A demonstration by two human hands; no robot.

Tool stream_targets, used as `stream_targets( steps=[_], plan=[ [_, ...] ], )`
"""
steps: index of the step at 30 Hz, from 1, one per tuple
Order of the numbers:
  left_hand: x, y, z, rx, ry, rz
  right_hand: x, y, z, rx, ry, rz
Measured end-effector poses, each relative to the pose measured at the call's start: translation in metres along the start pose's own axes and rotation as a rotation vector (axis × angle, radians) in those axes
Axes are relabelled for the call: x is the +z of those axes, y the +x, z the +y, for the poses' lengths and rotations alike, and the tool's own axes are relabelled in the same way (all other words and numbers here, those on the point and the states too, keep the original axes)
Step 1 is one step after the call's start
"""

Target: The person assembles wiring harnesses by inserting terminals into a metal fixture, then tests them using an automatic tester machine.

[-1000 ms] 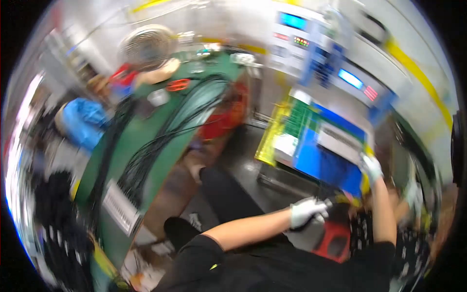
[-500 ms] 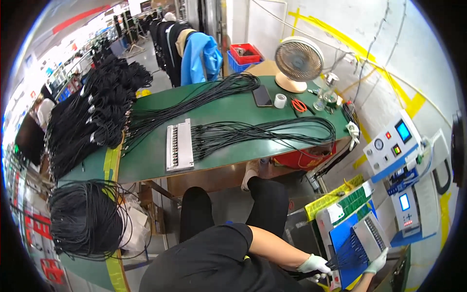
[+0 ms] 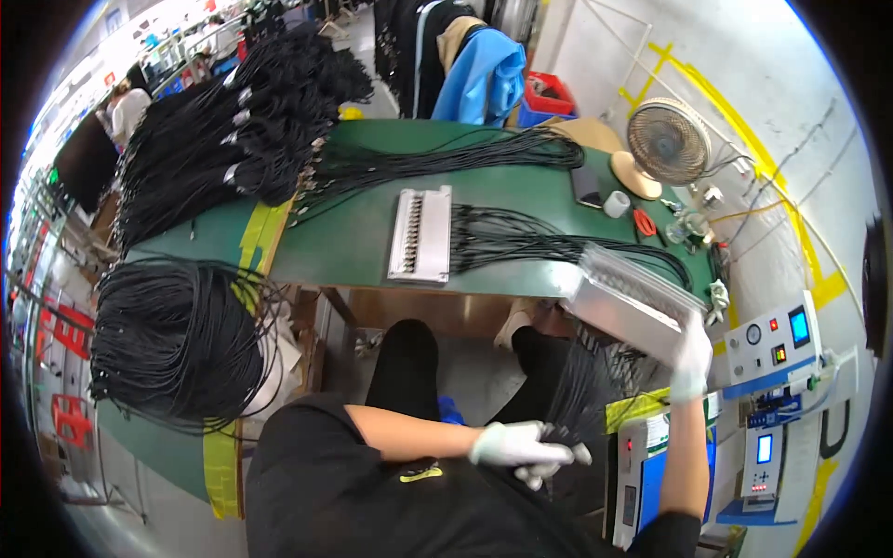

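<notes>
The white-gloved right hand [image 3: 691,361] grips a pale, rectangular block [image 3: 623,318] at three o'clock; swinging could snag its thin black cables [image 3: 580,383]. White-gloved left hand [image 3: 519,446]: hold unclear.

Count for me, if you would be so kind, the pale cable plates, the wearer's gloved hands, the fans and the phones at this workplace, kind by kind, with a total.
Pale cable plates: 2
Gloved hands: 2
Fan: 1
Phone: 1
Total: 6
</notes>
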State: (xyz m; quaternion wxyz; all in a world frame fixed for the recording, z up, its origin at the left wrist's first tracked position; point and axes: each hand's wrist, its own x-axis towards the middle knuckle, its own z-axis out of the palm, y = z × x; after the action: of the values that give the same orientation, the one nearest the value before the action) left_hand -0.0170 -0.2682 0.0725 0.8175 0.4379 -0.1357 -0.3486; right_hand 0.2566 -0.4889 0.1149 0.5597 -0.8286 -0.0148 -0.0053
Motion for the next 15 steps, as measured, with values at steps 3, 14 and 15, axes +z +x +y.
stream_targets(
  steps=[3,14,15],
  plan=[
    [-0.007,-0.073,0.015,0.162,-0.06,0.329,0.146,-0.006,-0.065,-0.281,0.144,-0.346],
    [-0.051,-0.209,0.0,0.645,-0.307,1.005,0.513,-0.084,-0.131,-0.489,-0.513,-0.964],
    [-0.058,-0.21,-0.003,0.67,-0.3,0.994,0.52,-0.09,-0.133,-0.621,-0.473,-0.912]
  ],
)
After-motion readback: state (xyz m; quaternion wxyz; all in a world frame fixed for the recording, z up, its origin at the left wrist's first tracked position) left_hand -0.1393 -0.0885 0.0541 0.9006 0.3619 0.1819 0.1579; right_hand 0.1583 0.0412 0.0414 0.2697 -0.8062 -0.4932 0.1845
